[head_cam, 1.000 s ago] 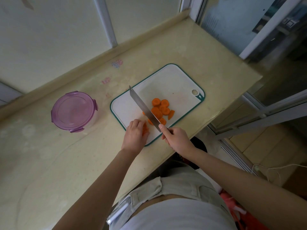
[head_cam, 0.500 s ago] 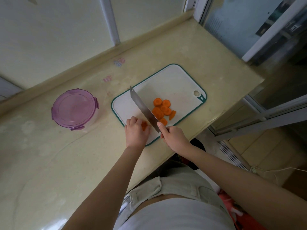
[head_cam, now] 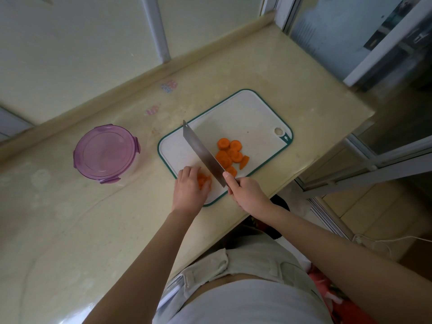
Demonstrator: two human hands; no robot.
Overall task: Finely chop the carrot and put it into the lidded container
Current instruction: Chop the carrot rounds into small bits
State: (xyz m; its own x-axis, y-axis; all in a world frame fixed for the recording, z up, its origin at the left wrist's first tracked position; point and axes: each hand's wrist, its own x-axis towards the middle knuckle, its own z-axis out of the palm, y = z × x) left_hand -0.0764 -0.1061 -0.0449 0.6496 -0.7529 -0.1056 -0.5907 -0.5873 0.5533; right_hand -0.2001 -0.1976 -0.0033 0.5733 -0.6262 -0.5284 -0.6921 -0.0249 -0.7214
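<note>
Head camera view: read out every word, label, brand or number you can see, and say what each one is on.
No text here is readable.
Coloured marks on the countertop near the back edge: too blurred to read, perhaps not writing.
Small white mark on the cutting board corner beside its hole: too small to read.
Purple lid and knife: no print visible.

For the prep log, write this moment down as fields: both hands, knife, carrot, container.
left hand: fingers curled over carrot pieces at the near corner of the cutting board
right hand: grips the cleaver, blade angled across the board
carrot slices: round, piled right of the blade
purple-lidded container: closed, on the countertop left of the board
progress: chopping unfinished
</note>
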